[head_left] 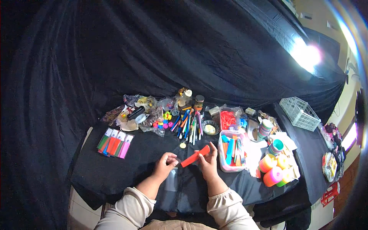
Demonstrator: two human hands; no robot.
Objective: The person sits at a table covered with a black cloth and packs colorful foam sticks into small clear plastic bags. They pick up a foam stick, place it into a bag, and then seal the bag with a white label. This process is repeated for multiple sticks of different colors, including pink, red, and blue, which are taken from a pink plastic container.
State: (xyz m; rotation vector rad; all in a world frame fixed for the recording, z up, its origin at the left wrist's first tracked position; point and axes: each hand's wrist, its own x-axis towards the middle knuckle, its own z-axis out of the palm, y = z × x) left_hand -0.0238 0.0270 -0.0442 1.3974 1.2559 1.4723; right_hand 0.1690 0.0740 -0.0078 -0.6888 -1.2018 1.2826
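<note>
My right hand [208, 164] grips a flat red plastic piece [192, 157], comb-like in shape, tilted with its lower end towards my left hand [166, 166]. The left fingers are pinched at the top of a clear plastic sleeve [171, 181]; the film is faint there. On the left of the black-covered table lie several packed sleeves [115, 143] with white tops and green, red, blue and pink pieces inside. Just right of my right hand stands a clear plastic box [221, 155] of blue, orange and red pieces. A small yellowish disc [182, 145] lies beyond my hands.
Pens [188, 125] lie in a bunch behind my hands, beside a glass bowl [210, 128]. Red items fill another container [228, 119]. Stacked cups [275, 147] and bright round containers [273, 176] stand at right. Farther right is a white plastic basket [300, 113]. Black cloth [172, 57] hangs behind.
</note>
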